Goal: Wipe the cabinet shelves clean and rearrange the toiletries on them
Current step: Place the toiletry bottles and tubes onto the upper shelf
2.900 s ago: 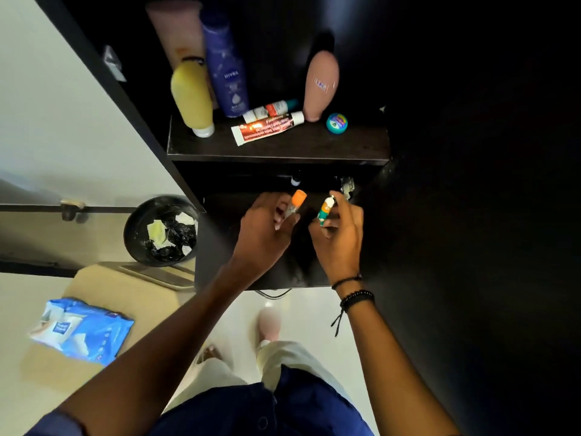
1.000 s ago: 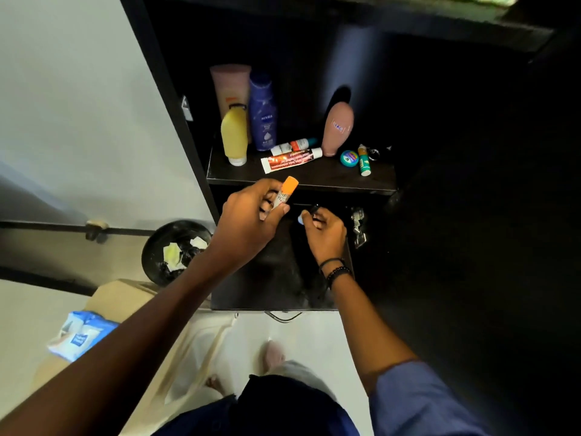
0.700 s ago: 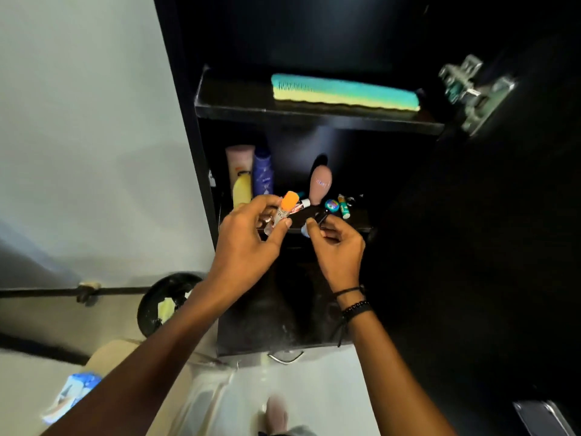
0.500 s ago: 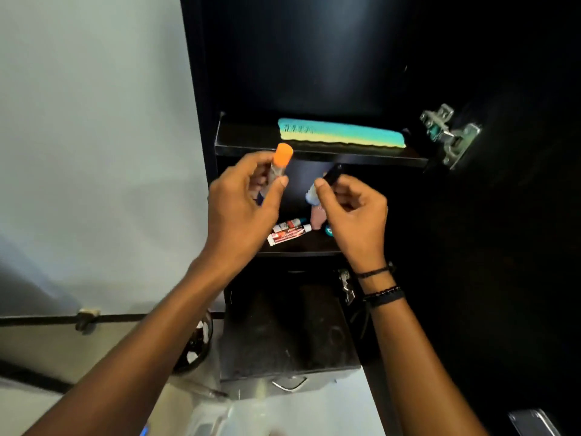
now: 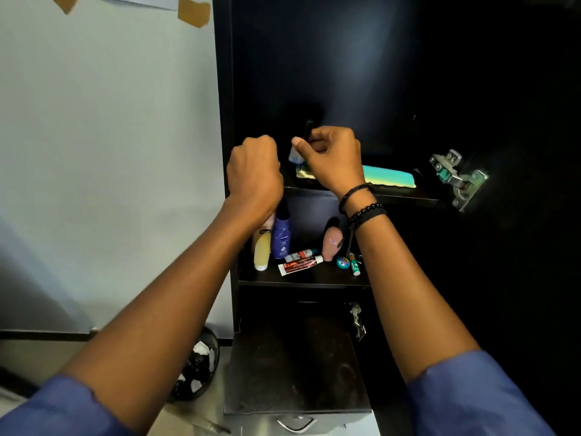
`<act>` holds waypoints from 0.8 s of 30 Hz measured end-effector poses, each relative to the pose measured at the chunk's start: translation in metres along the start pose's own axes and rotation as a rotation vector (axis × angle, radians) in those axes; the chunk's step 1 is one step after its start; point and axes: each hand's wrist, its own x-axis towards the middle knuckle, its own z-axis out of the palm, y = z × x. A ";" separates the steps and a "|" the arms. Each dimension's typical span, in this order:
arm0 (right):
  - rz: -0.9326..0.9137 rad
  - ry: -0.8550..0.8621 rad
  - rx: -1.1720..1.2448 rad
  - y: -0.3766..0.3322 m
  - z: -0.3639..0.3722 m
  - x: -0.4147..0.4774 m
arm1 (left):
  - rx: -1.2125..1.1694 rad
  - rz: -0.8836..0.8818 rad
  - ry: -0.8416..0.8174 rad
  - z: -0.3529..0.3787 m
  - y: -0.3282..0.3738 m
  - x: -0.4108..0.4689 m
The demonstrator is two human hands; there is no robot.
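A pale wall [image 5: 103,136] stands left of an open dark cabinet [image 5: 345,73]. On the floor by its foot a black bin [image 5: 206,344] holds crumpled paper.

The top shelf [image 5: 405,198] carries a teal-and-yellow strip [image 5: 388,177] lying flat. The middle shelf [image 5: 301,280] holds a yellow bottle [image 5: 262,251] and a blue bottle [image 5: 281,240] at the left, upright and just beside each other, a pink bottle [image 5: 331,243] further right, two tubes lying between them, the red one [image 5: 300,265] in front of the small one [image 5: 301,254], then a round tin [image 5: 343,262] and a green stick [image 5: 356,266]. The bottom shelf [image 5: 292,366] shows dust smears.

Both hands are raised at the top shelf's left end. The right hand [image 5: 333,158], bracelets [image 5: 361,206] on its wrist, pinches a black-capped vial [image 5: 295,157] between thumb and curled fingers, above the strip's left end. The left hand [image 5: 254,177] is a fist with its back to the camera; what it holds, if anything, is hidden.
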 end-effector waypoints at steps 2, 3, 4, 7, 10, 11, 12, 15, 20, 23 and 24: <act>-0.007 -0.045 -0.022 0.002 0.005 0.004 | -0.001 0.009 -0.013 0.002 -0.003 0.000; -0.008 -0.066 -0.027 0.002 0.008 0.005 | -0.008 0.012 -0.023 0.002 -0.005 -0.002; -0.007 -0.085 -0.029 0.003 0.010 0.006 | -0.017 0.011 -0.033 0.003 -0.008 -0.003; -0.006 -0.119 -0.035 0.005 0.017 0.010 | -0.050 -0.025 -0.032 0.003 -0.017 -0.007; -0.008 -0.119 -0.051 0.008 0.023 0.011 | -0.078 -0.024 0.005 0.001 -0.021 -0.006; -0.013 -0.117 -0.060 0.008 0.024 0.011 | -0.075 -0.008 0.017 0.000 -0.021 -0.006; -0.016 -0.116 -0.066 0.008 0.025 0.011 | -0.072 0.005 0.025 0.000 -0.022 -0.006; -0.009 -0.120 -0.075 0.007 0.026 0.011 | -0.076 0.027 0.020 0.002 -0.023 -0.006; 0.019 -0.084 -0.058 0.003 0.023 0.002 | -0.082 0.092 0.020 0.002 -0.028 -0.016; 0.005 0.012 -0.037 -0.001 0.017 -0.018 | -0.062 0.144 0.065 -0.003 -0.032 -0.029; -0.001 0.059 -0.035 -0.002 0.015 -0.027 | -0.070 0.160 0.082 -0.004 -0.034 -0.036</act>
